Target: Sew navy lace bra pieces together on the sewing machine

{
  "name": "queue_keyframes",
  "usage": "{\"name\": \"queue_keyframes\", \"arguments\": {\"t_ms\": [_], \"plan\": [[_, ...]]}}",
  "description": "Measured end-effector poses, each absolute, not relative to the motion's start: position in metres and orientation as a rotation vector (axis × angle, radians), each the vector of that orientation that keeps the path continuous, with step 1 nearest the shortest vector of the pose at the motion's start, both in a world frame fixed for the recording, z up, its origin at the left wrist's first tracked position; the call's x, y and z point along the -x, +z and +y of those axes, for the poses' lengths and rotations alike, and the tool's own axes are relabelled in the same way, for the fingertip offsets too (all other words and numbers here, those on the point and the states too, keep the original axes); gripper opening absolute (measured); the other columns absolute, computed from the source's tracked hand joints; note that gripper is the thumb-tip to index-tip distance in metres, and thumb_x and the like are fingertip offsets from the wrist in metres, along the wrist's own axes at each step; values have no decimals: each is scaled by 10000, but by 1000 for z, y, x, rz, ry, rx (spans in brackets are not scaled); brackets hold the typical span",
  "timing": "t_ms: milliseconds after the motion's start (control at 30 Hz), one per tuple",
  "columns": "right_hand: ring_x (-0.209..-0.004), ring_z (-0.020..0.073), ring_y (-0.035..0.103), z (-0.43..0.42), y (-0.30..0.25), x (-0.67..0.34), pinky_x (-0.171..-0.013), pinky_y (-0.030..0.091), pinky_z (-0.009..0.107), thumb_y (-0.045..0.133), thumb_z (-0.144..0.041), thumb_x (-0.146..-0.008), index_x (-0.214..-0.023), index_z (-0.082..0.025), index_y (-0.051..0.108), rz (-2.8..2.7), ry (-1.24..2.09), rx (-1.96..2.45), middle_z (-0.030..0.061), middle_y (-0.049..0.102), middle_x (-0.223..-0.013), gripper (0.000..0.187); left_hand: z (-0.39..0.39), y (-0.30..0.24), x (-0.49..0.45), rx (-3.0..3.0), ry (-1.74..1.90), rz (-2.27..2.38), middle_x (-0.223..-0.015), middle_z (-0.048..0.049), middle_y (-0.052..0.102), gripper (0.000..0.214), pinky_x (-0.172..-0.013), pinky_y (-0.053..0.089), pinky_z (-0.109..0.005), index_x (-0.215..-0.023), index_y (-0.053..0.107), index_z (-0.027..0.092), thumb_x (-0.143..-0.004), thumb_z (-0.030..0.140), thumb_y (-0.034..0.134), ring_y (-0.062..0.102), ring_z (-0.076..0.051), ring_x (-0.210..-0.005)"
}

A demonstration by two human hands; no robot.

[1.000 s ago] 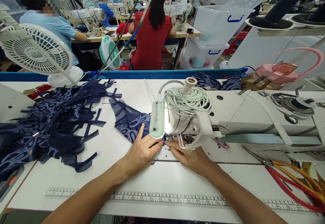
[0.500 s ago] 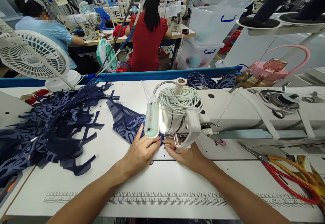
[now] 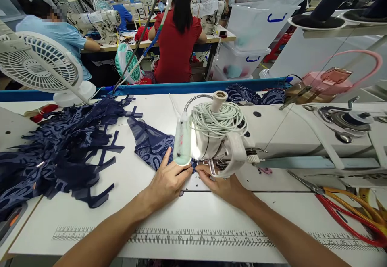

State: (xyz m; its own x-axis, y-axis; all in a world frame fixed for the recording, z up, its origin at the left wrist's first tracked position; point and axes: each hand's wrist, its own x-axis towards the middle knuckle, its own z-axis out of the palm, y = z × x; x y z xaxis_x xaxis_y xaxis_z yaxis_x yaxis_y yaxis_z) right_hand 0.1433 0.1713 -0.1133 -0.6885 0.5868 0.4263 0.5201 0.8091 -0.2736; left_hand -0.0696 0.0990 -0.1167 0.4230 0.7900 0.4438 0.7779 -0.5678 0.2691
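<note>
A navy lace fabric piece with a sheer upper part lies under the sewing machine head. My left hand rests on its near edge, index finger stretched out and thumb pointing toward the needle area. Some of its fingertips are hidden behind the pale lamp. On the other side of the presser foot, my right hand has thumb and fingers closed at the fabric's narrow end. The machine partly covers those fingers. Coiled pale cord sits on top of the machine head.
A heap of navy lace pieces lies at left, beside a white fan. Scissors with red and orange handles lie at right. A printed ruler runs along the front edge. Two people work at machines beyond the blue rail.
The view has shifted slightly, so the machine and scissors appear a little farther right. Both hands stay beside the presser foot, with the fabric almost unchanged.
</note>
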Motion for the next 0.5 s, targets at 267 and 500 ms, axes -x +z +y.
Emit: {"name": "queue_keyframes", "arguments": {"t_ms": [267,500], "plan": [[-792,184,629,163,-106,-148,-675,475,305,471,-96,-912,-995,-193,707,-2639,-126,582,59,709,-861,269,98,-113,66,-2556,795,1510,-1067,-88,667,353,-1125,285,-623,-1156,583,143,-860,0,453,617,-200,-986],[-752,147,616,156,-100,-143,-669,444,296,463,-23,-872,-874,-172,693,-2645,-193,494,46,703,-846,274,100,-106,63,-2472,735,1576,-1086,-58,639,364,-1143,222,-619,-1123,637,208,-855,19,480,583,-192,-1016]]}}
